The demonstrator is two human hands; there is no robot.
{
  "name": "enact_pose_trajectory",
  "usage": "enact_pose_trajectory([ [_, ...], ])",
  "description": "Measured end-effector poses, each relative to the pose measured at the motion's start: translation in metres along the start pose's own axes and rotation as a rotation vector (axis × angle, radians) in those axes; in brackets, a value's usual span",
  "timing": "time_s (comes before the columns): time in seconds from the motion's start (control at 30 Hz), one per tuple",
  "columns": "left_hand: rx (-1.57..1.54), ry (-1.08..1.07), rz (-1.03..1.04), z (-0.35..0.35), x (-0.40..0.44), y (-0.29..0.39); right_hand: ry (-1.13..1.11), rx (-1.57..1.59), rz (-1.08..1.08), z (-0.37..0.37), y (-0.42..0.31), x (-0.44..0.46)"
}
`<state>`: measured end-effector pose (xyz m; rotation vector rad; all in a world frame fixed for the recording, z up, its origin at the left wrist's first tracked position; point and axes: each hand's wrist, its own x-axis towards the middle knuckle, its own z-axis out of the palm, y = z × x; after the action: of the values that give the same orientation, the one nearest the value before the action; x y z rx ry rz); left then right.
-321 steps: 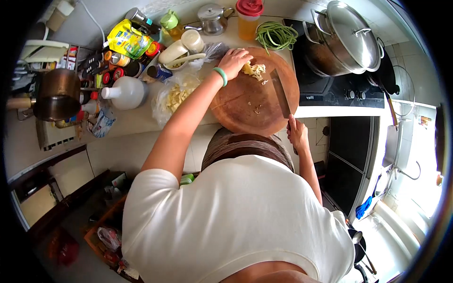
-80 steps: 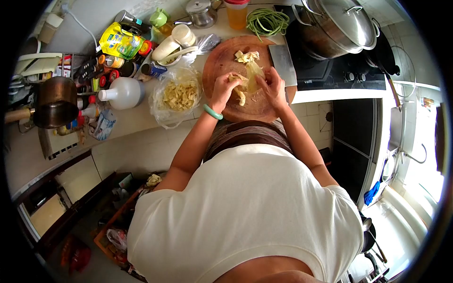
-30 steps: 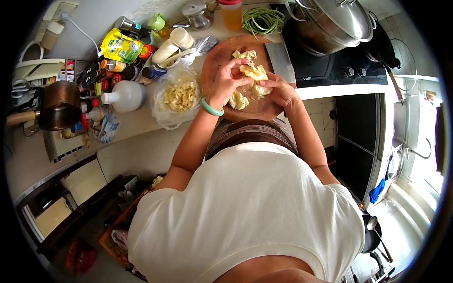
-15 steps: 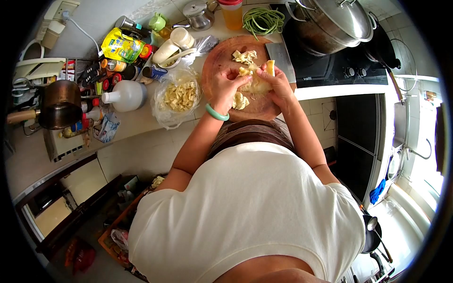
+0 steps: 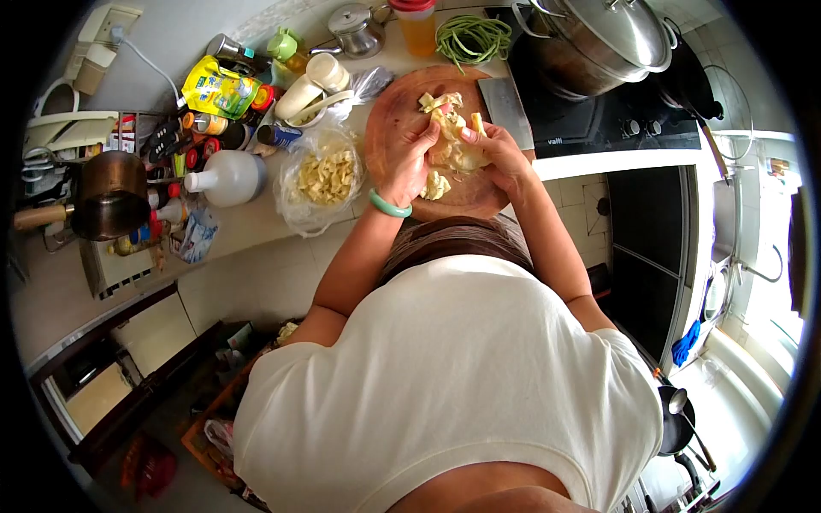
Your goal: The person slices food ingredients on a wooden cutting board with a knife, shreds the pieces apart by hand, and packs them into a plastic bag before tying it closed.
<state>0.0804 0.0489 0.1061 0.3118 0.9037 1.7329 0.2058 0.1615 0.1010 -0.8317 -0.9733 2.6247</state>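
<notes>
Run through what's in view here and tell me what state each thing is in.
Left hand: pinching pale yellow food
Right hand: also pinching pale yellow food
Cleaver: lying flat across the wooden board's right edge
Plastic bag: open, cut pieces inside
Steel pot: covered
Kettle: covered
Red-lidded container: closed, amber liquid inside
Green beans: long, bunched in a coil

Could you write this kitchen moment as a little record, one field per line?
Left hand: holding pale yellow food
Right hand: on the same food
Board: round, wooden, beneath both hands
Knife: broad blade lying at the board's right edge
Plastic bag: left of the board, holding cut pieces
Pot: lidded, on the stove
</notes>
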Motion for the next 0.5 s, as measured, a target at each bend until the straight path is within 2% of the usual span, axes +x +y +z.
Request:
enact_pose_trajectory([
  [0.03,0.073,0.004,0.06,0.0,0.0,0.001,0.0,0.001,-0.001,0.001,0.0,-0.001],
  [0.13,0.049,-0.001,0.032,0.002,-0.002,0.008,0.076,0.008,-0.042,0.004,-0.001,-0.002],
  [0.2,0.118,0.022,-0.012,-0.007,0.0,0.008,0.087,-0.001,-0.256,0.002,0.003,0.001],
  [0.27,0.186,0.046,-0.055,-0.011,0.001,0.007,0.136,-0.043,-0.326,0.004,0.006,0.0],
  [0.33,-0.013,0.051,-0.134,-0.004,-0.002,0.013,0.183,-0.085,-0.396,0.008,0.008,0.002],
  [0.37,-0.013,0.05,-0.134,-0.005,-0.002,0.014,0.202,-0.063,-0.425,0.01,0.01,0.002],
  [0.43,-0.382,-0.023,-0.281,-0.008,-0.001,0.017,0.222,-0.041,-0.456,0.011,0.01,0.003],
  [0.5,-0.404,-0.065,-0.321,-0.018,0.0,0.015,0.24,-0.011,-0.431,0.012,0.008,0.002],
])
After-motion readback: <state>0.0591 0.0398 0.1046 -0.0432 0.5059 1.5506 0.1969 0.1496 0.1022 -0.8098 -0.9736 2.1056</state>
